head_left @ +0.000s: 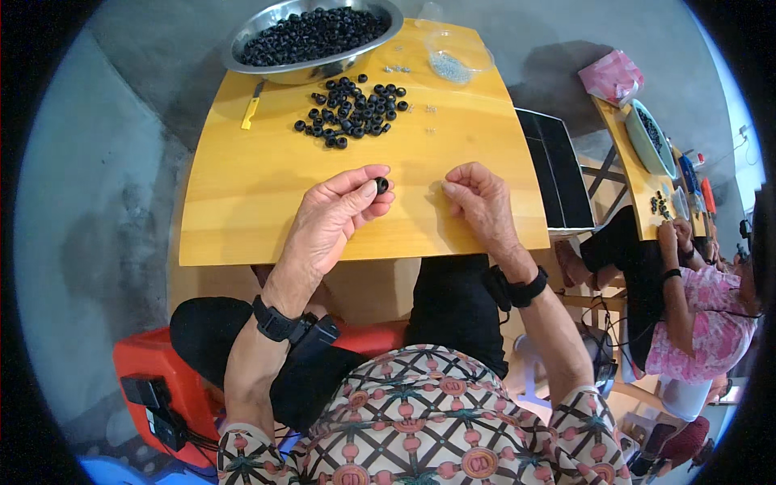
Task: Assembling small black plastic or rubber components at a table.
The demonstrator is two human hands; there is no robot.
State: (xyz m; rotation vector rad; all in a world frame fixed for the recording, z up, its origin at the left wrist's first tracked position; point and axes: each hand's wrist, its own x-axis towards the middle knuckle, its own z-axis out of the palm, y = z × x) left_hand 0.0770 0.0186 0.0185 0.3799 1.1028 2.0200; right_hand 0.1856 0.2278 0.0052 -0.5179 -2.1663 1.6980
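Note:
My left hand (330, 212) pinches a small round black part with a hole (382, 186) between thumb and fingers, above the near part of the wooden table (242, 218). To its right, my right hand (483, 202) is closed, thumb against the bent index finger; anything between those fingertips is too small to make out. The two hands are apart. Beyond them lies a loose pile of similar black parts (347, 113). A few tiny metal pieces (396, 69) lie farther back, with more pale bits right of the pile.
A metal basin (391, 28) full of black parts stands at the far left. A clear tub (487, 61) of small silvery pieces sits far right, and a yellow utility knife (251, 111) at left. Rightward, a person in pink (703, 315) works at another table (643, 206).

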